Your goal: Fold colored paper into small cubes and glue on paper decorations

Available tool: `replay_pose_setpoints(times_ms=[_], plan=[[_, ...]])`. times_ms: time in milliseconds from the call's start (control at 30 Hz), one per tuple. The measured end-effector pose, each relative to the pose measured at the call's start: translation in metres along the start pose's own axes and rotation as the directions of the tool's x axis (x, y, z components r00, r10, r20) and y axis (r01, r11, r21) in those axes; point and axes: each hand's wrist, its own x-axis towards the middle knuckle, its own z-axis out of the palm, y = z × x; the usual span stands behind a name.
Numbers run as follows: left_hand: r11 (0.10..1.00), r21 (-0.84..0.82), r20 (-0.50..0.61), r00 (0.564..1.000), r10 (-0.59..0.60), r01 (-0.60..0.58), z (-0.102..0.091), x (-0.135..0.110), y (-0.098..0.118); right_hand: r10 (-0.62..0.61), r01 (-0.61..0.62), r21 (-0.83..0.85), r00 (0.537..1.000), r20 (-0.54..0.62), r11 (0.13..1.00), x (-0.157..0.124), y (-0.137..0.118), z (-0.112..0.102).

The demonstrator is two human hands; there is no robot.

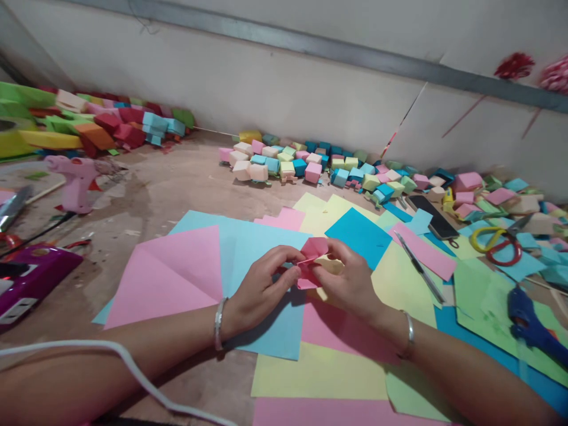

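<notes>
Between both hands, above the spread sheets, is a small folded piece of pink paper [314, 248]. My left hand [266, 283] pinches its left side with thumb and fingers. On its right side, my right hand [350, 281] grips it, the fingertips partly hidden behind the paper. A light blue sheet [266, 325] lies beneath my left hand, with a creased pink sheet [177, 272] on top of it to the left. Under my right hand lie more pink and yellow sheets [319, 370]. A dark blue sheet [359, 236] rests just beyond the hands.
Many folded paper cubes [313, 171] line the wall. At left are a pink glue gun [75, 180] and a purple power strip [35, 284]. To the right lie a pen [417, 263], phone [432, 216], scissors [497, 245] and blue glue gun [532, 322]. A white cable [133, 361] crosses my left forearm.
</notes>
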Motion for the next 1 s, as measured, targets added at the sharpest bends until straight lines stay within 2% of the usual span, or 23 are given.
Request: replay_pose_setpoints(times_ms=[167,300,400,533,600,667,733,800,933,1000], plan=[[0.972,-0.211,-0.1,0.987,-0.126,0.103,0.002,0.0,-0.002,0.021,-0.022,0.03,0.999,0.041,0.999,0.0,0.0,-0.002],[0.969,-0.188,-0.035,0.985,-0.166,0.157,-0.001,0.004,0.0,-0.052,0.047,0.074,0.996,0.068,0.996,-0.002,-0.003,-0.003],[0.968,-0.198,-0.04,0.985,-0.166,0.155,-0.002,0.005,0.001,-0.104,0.089,0.143,0.99,0.097,0.986,-0.003,-0.005,-0.004],[0.953,-0.253,-0.022,0.984,-0.178,0.167,-0.002,0.004,0.002,-0.093,0.071,0.226,0.992,0.084,0.972,-0.004,-0.004,-0.006],[0.883,-0.402,0.024,0.967,-0.252,0.24,-0.002,0.003,0.002,-0.088,0.061,0.269,0.992,0.092,0.961,-0.004,-0.003,-0.008],[0.737,-0.577,0.155,0.933,-0.324,0.351,-0.001,0.003,0.001,-0.073,0.042,0.303,0.993,0.093,0.952,-0.005,-0.004,-0.009],[0.583,-0.668,0.324,0.886,-0.332,0.462,0.0,0.003,0.0,-0.051,0.02,0.328,0.995,0.086,0.944,-0.006,-0.006,-0.009],[0.499,-0.686,0.43,0.848,-0.309,0.529,0.0,0.003,-0.001,-0.033,0.005,0.335,0.996,0.077,0.942,-0.006,-0.008,-0.007],[0.406,-0.723,0.465,0.828,-0.312,0.559,0.001,0.004,-0.001,0.05,-0.054,0.277,0.999,0.019,0.96,-0.005,-0.013,-0.003],[0.361,-0.739,0.469,0.819,-0.33,0.568,0.002,0.004,0.0,0.052,-0.048,0.268,0.999,-0.007,0.962,-0.005,-0.013,-0.001]])
